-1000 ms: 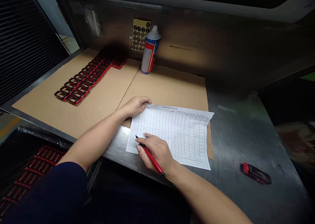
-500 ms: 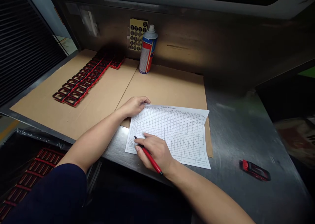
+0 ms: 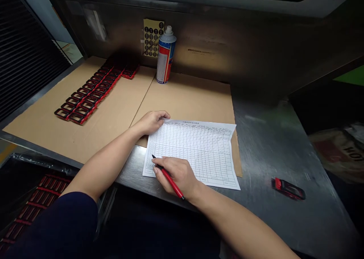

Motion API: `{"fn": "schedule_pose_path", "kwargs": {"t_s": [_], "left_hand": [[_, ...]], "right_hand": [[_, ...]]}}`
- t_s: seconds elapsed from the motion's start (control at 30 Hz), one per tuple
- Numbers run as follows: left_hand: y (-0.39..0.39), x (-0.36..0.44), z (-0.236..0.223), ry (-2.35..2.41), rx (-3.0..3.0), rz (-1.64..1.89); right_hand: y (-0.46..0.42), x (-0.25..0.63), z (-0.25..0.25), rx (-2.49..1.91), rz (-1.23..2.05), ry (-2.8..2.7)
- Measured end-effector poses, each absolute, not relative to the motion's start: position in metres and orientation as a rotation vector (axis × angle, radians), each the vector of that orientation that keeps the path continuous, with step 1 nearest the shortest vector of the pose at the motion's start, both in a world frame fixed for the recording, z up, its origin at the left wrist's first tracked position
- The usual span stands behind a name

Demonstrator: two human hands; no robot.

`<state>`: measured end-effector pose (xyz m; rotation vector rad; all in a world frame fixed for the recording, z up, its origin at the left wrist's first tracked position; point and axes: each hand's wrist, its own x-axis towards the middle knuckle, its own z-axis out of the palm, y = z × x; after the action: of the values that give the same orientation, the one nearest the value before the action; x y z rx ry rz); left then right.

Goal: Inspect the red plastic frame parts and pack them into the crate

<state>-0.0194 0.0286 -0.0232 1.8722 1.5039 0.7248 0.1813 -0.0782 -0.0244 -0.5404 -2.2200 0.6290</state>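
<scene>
Steel bench: right hand pinches a red pen, tip over the lower-left of a ruled paper form, while the left hand, fingers lightly curled, presses the form's top edge.

and there's the spray can up against the back wall, right beside a sheet of round stickers, red-and-black frames marching in rows across the cardboard, one loner frame out on the steel bench!
</scene>
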Motion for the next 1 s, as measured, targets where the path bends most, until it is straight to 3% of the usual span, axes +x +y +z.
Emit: {"fn": "schedule_pose_path", "kwargs": {"t_s": [1.0], "left_hand": [[0.0303,-0.0205,-0.025,1.519,1.882,0.699]], "right_hand": [[-0.0791,0.1815,-0.0235,-0.587,0.626,-2.238]]}}
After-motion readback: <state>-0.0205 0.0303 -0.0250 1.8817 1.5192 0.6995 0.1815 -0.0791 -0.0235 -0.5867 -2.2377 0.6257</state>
